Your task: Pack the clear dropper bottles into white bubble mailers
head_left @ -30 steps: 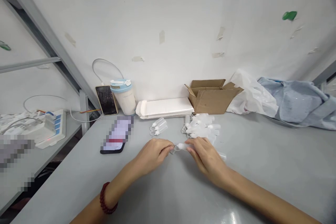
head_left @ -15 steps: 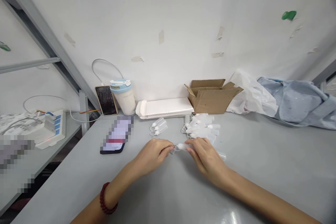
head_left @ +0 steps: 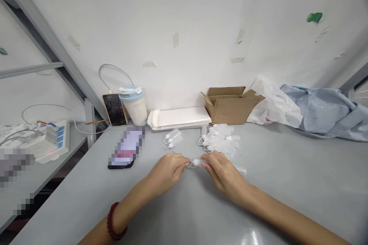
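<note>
The thin loop (head_left: 192,165) is pinched in the grip of the left hand (head_left: 168,172), while the translucent bottle (head_left: 197,162) to which it is attached is grasped in the grip of the right hand (head_left: 225,172), over the table (head_left: 186,210). Just beyond, a few similar bottles (head_left: 174,138) and a larger heap (head_left: 220,139) are seen; farther back, a white stack (head_left: 181,117) is flanked by an open cardboard box (head_left: 234,111).

The grey table (head_left: 184,214) carries, along its back edge, a brown cardboard box (head_left: 233,111), white plastic bag (head_left: 273,103), pale-blue cloth (head_left: 327,113) and blue-lidded off-white cup (head_left: 137,111). Nearer its middle, translucent white bottles (head_left: 220,139).
</note>
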{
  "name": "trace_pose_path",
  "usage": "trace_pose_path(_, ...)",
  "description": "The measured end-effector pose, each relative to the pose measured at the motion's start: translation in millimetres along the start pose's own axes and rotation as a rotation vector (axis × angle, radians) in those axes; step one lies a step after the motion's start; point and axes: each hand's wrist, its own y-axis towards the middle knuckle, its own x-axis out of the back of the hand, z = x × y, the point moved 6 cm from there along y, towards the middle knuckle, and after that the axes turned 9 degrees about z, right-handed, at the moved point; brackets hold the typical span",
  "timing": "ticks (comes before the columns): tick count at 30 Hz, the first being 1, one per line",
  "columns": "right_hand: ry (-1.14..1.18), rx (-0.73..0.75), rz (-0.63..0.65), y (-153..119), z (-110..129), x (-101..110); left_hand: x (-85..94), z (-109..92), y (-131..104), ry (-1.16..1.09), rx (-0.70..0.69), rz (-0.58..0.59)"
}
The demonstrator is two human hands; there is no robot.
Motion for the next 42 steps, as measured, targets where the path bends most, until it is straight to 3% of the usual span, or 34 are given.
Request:
trace_pose_path(17, 0.054, 0.073, 0.069, -0.9, 6.7, -2.9, -8.9, -6.9, -3.2, 0.124, -0.011, 0.043)
trace_pose_path(24, 0.029, 0.077, 0.018, 0.3, 3.3, 3.2, 6.8, -10.0, -4.8, 0.009, -0.044, -0.035)
trace_pose_path(30, 0.042, 0.037, -0.017, 2.1, -4.4, 8.8, 19.2, -1.4, -6.3, -0.187, 0.058, -0.139)
trace_pose_path(42, 0.345, -0.033, 0.058, -1.6, -3.7, 2.5, 7.7, -7.0, -5.1, -0.29, 0.057, -0.001)
